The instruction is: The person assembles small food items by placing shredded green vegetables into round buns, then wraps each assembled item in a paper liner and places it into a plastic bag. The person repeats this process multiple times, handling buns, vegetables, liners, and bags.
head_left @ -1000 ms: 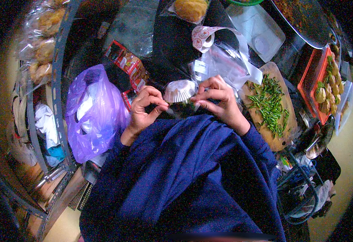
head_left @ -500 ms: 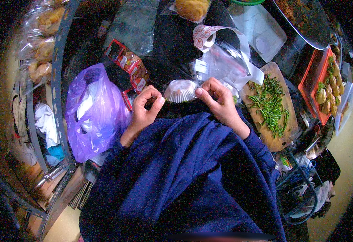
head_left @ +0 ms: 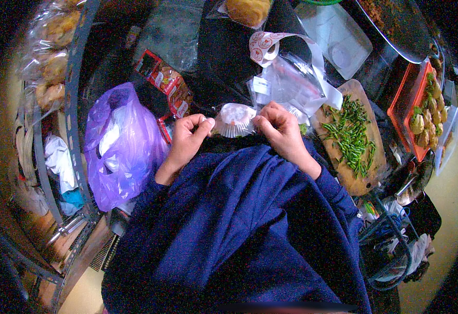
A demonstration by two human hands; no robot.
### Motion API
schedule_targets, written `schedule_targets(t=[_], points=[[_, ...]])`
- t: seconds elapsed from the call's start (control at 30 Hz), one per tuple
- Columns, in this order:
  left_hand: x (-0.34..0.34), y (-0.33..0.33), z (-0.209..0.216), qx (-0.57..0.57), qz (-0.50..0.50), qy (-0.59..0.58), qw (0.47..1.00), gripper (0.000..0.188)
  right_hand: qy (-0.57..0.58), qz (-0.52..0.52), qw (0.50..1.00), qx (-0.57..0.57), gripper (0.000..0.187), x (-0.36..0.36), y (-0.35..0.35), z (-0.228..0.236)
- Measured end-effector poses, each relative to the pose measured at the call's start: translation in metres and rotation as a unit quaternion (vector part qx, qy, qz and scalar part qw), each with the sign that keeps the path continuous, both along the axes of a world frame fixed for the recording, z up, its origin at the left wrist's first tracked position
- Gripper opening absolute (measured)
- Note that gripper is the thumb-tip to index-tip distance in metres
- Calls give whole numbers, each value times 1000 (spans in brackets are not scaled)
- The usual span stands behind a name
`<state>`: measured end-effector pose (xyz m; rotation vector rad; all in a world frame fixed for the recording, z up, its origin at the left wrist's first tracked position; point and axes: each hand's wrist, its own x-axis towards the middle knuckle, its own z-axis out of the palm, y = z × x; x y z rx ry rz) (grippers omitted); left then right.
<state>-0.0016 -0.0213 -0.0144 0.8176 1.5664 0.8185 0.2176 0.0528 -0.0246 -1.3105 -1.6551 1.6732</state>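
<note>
Between my hands is a white pleated paper cup (head_left: 234,131) with a pale, rounded top showing. Clear plastic film, seemingly a small bag, stretches around it. My left hand (head_left: 186,140) pinches this plastic bag at its left side, thumb against the curled fingers. On the other side my right hand (head_left: 281,135) pinches the bag's right corner between thumb and forefinger. What lies inside the cup is hard to make out. Just beyond my right hand lie a pile of clear plastic bags (head_left: 286,78) and a roll of white stickers (head_left: 263,49) with red prints, its strip trailing right.
A purple plastic bag (head_left: 121,152) stands at the left, near red food packets (head_left: 166,86). On the right, cut green chillies (head_left: 352,141) cover a wooden board (head_left: 344,180). Filled snacks (head_left: 428,120) sit in an orange tray (head_left: 394,107). A large pan (head_left: 396,29) is at the far right.
The paper cup has tipped, and more of its top shows. My left thumb and fingers have closed together, and my right hand has turned slightly inward.
</note>
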Motion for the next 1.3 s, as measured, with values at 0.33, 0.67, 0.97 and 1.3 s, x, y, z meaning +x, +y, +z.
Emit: schedule_targets(t=[0.33,0.67,0.97,1.3], points=[[-9,1,-11,75,-63,82,992,11,-12,11,999,-46,23,0,1,-6],[-10,28,9,282,-189,243,909,24,-16,-6,956,-292,31,-1,27,-3],[-9,75,47,315,-175,220,906,15,-25,83,955,282,43,0,42,40],[45,304,93,490,-177,293,802,20,33,-326,931,164,8,78,58,87]])
